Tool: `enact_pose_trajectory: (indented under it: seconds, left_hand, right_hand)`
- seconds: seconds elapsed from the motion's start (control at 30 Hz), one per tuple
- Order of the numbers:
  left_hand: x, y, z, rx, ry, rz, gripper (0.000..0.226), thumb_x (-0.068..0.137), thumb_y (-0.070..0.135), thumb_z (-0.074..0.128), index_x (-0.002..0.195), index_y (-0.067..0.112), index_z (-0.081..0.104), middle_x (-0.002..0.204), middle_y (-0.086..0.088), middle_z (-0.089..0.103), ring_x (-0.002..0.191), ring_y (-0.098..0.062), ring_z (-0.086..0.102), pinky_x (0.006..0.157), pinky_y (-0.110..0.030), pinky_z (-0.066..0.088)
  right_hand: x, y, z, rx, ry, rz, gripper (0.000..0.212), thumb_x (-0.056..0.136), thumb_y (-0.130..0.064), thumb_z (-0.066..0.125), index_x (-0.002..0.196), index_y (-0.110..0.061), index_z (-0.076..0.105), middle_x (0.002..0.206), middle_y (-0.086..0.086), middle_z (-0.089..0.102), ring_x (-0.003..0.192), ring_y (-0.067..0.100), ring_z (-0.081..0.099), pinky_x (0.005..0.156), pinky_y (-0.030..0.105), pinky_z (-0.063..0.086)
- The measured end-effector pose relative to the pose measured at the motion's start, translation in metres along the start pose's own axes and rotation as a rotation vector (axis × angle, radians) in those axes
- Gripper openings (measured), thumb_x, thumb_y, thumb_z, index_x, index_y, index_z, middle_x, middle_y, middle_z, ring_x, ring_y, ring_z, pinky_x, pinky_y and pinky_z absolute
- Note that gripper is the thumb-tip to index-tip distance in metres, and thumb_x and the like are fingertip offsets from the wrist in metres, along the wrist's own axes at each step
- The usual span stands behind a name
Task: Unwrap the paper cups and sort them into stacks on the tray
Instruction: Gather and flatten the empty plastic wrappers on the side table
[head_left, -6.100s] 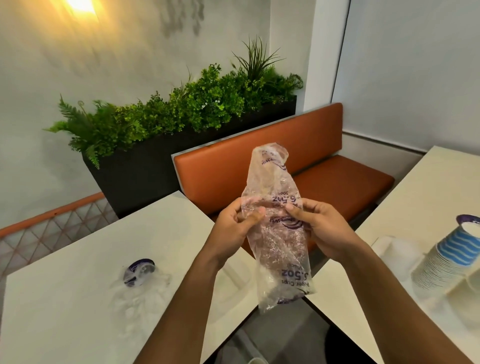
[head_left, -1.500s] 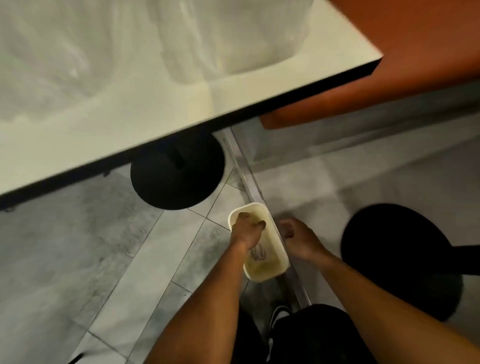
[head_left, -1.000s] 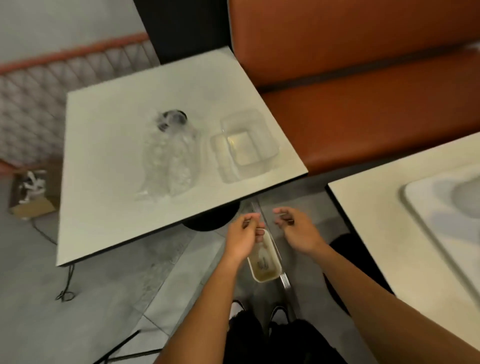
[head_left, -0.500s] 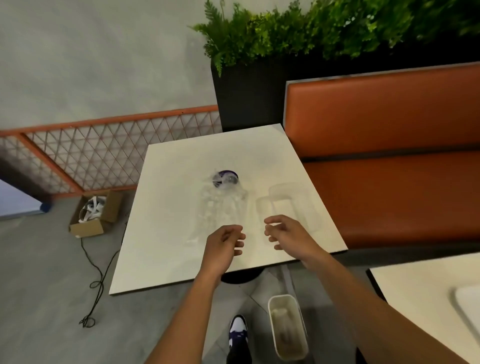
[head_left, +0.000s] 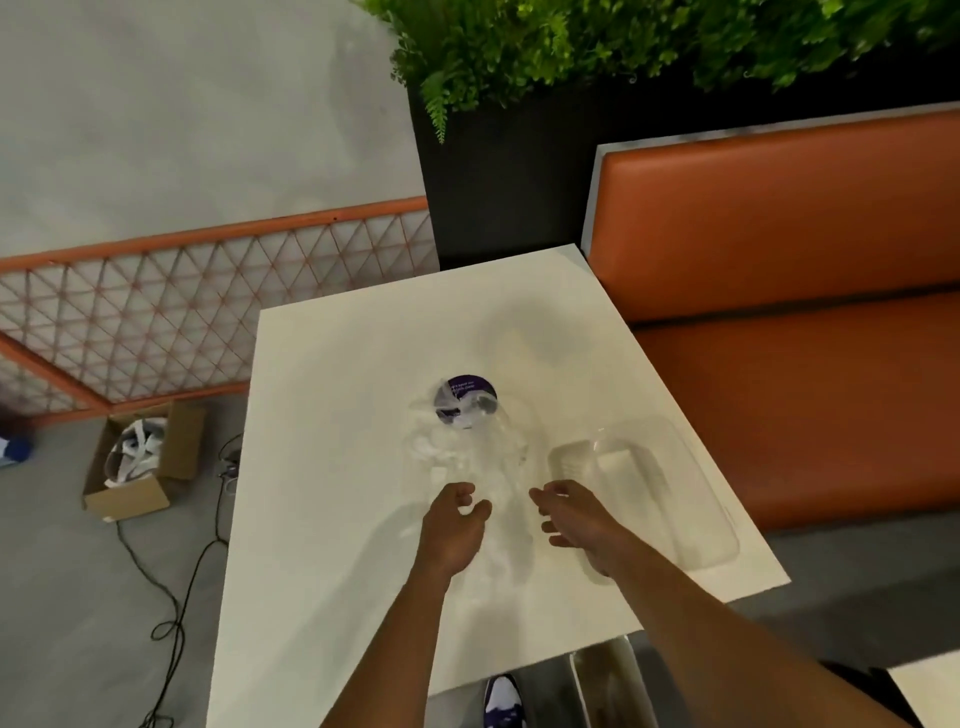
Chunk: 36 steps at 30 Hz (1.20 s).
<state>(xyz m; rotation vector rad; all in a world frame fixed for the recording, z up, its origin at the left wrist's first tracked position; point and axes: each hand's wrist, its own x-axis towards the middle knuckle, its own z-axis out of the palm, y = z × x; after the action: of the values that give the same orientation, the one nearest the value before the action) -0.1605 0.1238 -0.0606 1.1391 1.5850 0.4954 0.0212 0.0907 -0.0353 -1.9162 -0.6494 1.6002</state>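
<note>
A sleeve of cups in clear plastic wrap lies on the white table, its purple round end pointing away from me. My left hand hovers at the near end of the sleeve, fingers loosely curled and holding nothing. My right hand hangs just right of it, also loosely curled and empty. Whether either hand touches the wrap is unclear. A clear plastic tray sits on the table to the right of the sleeve.
An orange bench runs along the table's right side, with a black planter of green plants behind. A cream bin stands on the floor below the table's near edge. A cardboard box and cables lie on the floor at left.
I dropped the empty wrapper into the floor bin, then looked up. Both hands rose from the bin to the wrapped sleeve on the table.
</note>
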Motion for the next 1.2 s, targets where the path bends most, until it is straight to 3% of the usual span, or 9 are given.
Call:
enact_pose_trajectory:
  seconds: [0.1, 0.27, 0.43, 0.57, 0.73, 0.83, 0.97, 1.1, 1.2]
  left_hand:
    - [0.028, 0.004, 0.006, 0.089, -0.026, -0.019, 0.042, 0.096, 0.028, 0.069, 0.135, 0.021, 0.056, 0.132, 0.001, 0.060, 0.110, -0.027, 0.068, 0.100, -0.045, 0.055]
    - [0.047, 0.004, 0.020, 0.212, -0.041, -0.053, 0.049, 0.094, 0.030, 0.070, 0.139, 0.017, 0.054, 0.127, -0.001, 0.067, 0.117, -0.021, 0.065, 0.104, -0.035, 0.050]
    - [0.045, 0.007, 0.022, 0.104, -0.037, 0.023, 0.031, 0.095, 0.019, 0.069, 0.124, 0.027, 0.063, 0.100, 0.008, 0.068, 0.096, -0.014, 0.068, 0.083, -0.026, 0.055]
    - [0.030, 0.028, 0.007, -0.037, -0.109, 0.165, 0.027, 0.096, 0.017, 0.069, 0.112, 0.038, 0.070, 0.098, 0.004, 0.074, 0.092, -0.015, 0.071, 0.074, -0.015, 0.050]
    - [-0.004, 0.063, -0.009, -0.149, -0.175, 0.335, 0.022, 0.099, 0.017, 0.069, 0.113, 0.033, 0.074, 0.096, 0.010, 0.076, 0.085, -0.003, 0.068, 0.067, -0.017, 0.049]
    - [-0.019, 0.082, -0.011, -0.188, -0.242, 0.366, 0.021, 0.099, 0.014, 0.068, 0.113, 0.028, 0.074, 0.095, 0.005, 0.076, 0.080, -0.004, 0.064, 0.061, -0.021, 0.046]
    - [-0.032, 0.101, -0.011, -0.226, -0.319, 0.320, 0.020, 0.098, 0.016, 0.070, 0.115, 0.025, 0.076, 0.105, 0.003, 0.078, 0.088, -0.007, 0.064, 0.071, -0.028, 0.047]
    - [-0.042, 0.131, -0.008, -0.331, -0.343, 0.273, 0.043, 0.093, 0.052, 0.068, 0.123, 0.021, 0.074, 0.119, 0.003, 0.076, 0.116, -0.019, 0.067, 0.088, -0.036, 0.054]
    - [-0.056, 0.163, 0.011, -0.396, -0.394, 0.175, 0.060, 0.088, 0.066, 0.058, 0.125, 0.020, 0.070, 0.115, -0.001, 0.078, 0.113, -0.020, 0.071, 0.097, -0.043, 0.056]
  right_hand:
    - [0.025, -0.002, 0.005, 0.020, 0.030, 0.043, 0.042, 0.098, -0.037, 0.068, 0.132, -0.016, 0.052, 0.099, 0.002, 0.063, 0.096, 0.019, 0.062, 0.084, 0.033, 0.054]
    - [0.045, 0.003, 0.011, 0.062, -0.041, 0.104, 0.037, 0.096, -0.044, 0.068, 0.122, -0.018, 0.061, 0.122, 0.004, 0.068, 0.113, 0.022, 0.064, 0.095, 0.038, 0.052]
    - [0.039, -0.001, 0.015, 0.016, 0.013, 0.062, 0.038, 0.097, -0.045, 0.066, 0.123, -0.017, 0.064, 0.113, 0.004, 0.075, 0.097, 0.016, 0.066, 0.083, 0.029, 0.049]
    - [0.026, -0.015, 0.003, 0.087, 0.095, 0.008, 0.052, 0.092, -0.061, 0.064, 0.128, -0.025, 0.059, 0.117, -0.001, 0.068, 0.110, 0.017, 0.063, 0.100, 0.037, 0.049]
    - [0.008, -0.049, -0.026, 0.293, -0.056, 0.031, 0.073, 0.082, -0.077, 0.062, 0.125, -0.018, 0.063, 0.123, 0.008, 0.070, 0.112, 0.025, 0.065, 0.102, 0.042, 0.049]
    - [-0.006, -0.066, -0.039, 0.329, -0.119, -0.071, 0.057, 0.091, -0.063, 0.063, 0.124, -0.016, 0.068, 0.119, 0.009, 0.076, 0.114, 0.027, 0.069, 0.094, 0.040, 0.054]
    - [-0.034, -0.083, -0.056, 0.392, -0.067, -0.306, 0.047, 0.087, -0.042, 0.072, 0.125, -0.015, 0.070, 0.121, 0.012, 0.074, 0.112, 0.028, 0.071, 0.098, 0.042, 0.057]
    - [-0.064, -0.082, -0.084, 0.381, -0.091, -0.438, 0.031, 0.090, -0.025, 0.074, 0.120, -0.015, 0.074, 0.111, 0.006, 0.075, 0.102, 0.028, 0.072, 0.094, 0.040, 0.057]
    - [-0.084, -0.076, -0.100, 0.307, -0.133, -0.490, 0.036, 0.083, -0.024, 0.079, 0.116, -0.012, 0.075, 0.101, 0.005, 0.073, 0.092, 0.025, 0.069, 0.090, 0.039, 0.056]
